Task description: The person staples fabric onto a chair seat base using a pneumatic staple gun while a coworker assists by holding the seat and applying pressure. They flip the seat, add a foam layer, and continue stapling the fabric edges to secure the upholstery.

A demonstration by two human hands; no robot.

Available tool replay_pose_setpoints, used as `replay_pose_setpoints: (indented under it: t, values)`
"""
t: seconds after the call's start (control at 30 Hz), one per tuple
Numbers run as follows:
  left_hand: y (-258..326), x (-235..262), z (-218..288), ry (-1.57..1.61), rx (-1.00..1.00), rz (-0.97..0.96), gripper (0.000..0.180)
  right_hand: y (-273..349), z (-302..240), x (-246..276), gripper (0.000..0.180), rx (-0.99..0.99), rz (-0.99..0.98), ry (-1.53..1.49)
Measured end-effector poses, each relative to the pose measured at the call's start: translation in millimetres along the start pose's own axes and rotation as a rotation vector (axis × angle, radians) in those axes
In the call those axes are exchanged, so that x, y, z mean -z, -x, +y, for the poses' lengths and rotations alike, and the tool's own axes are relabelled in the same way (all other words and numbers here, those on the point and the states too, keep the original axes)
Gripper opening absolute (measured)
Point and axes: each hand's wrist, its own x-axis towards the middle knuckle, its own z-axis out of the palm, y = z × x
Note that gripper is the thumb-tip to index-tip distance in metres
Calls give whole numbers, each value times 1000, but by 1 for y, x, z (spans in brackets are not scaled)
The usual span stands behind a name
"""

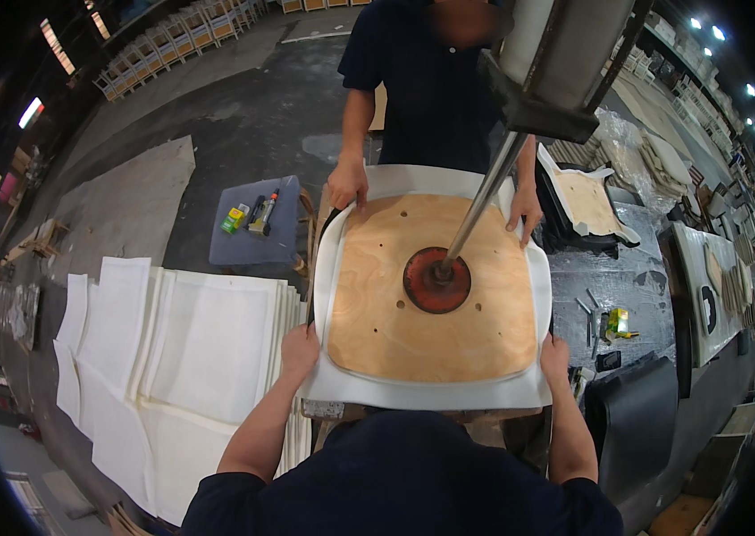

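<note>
Presently, the plywood seat board lay centred on the white cover sheet, pinned by the red press disc; cover margins lay flat, not folded over the board, so wrapping seemed undone; left hand at 8 o'clock and right hand at 4 o'clock gripped the sheet's near corners, fingers curled; a co-worker's hands held the 12 o'clock edge; stacked white panels crowded 9 o'clock.

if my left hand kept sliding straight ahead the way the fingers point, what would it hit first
Your left hand grips the near left corner of the white cover, fingers pointing away from you. Straight on, it would probably run along the cover's left edge beside the plywood panel, then reach the co-worker's hand. Depth is uncertain.
</note>
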Motion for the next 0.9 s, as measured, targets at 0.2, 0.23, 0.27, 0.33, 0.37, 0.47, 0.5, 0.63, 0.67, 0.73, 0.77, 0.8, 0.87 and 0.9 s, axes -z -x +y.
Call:
replay_pose_setpoints:
  t: [0.2, 0.23, 0.27, 0.33, 0.37, 0.47, 0.5, 0.63, 0.67, 0.73, 0.77, 0.8, 0.87, 0.9]
  values:
    - [-6, -8, -12, 113, -94, -41, 45, -6, 23, 0, 49, -42, 3, -145]
    - [-9, -9, -14, 128, -106, -55, 44, -6, 24, -2, 49, -77, -1, -238]
    - [-9, -8, -26, 174, -101, -45, 44, -11, 16, -7, 48, -99, -36, -252]
    - [-16, -12, -29, 254, -132, -52, 44, -8, 19, -1, 47, -189, -77, -293]
    - [-18, -14, -31, 306, -80, -85, 44, -8, 18, -1, 47, -196, -66, -338]
    - [-16, -17, -44, 451, 63, -155, 44, -9, 4, -5, 51, -203, -68, -432]
    - [-18, -16, -43, 473, 71, -177, 45, -4, 4, -5, 51, -221, -79, -457]
    - [-18, -16, -40, 543, 86, -226, 46, -3, 1, 1, 51, -181, -78, -450]
    - [-19, -15, -37, 522, 93, -236, 47, -3, 2, 3, 51, -177, -82, -440]
    - [-20, -9, -33, 470, 104, -246, 48, -4, 2, 2, 51, -168, -96, -434]
    - [-20, -5, -31, 435, 109, -246, 48, -4, 1, -1, 52, -167, -92, -418]
    - [-16, 0, -30, 400, 115, -245, 49, -2, 0, -5, 53, -165, -90, -403]
    - [-16, 3, -25, 394, 107, -254, 50, -8, -2, 0, 54, -128, -60, -350]
    - [-17, 2, -16, 405, 85, -272, 50, -7, 4, 7, 55, -112, -34, -324]
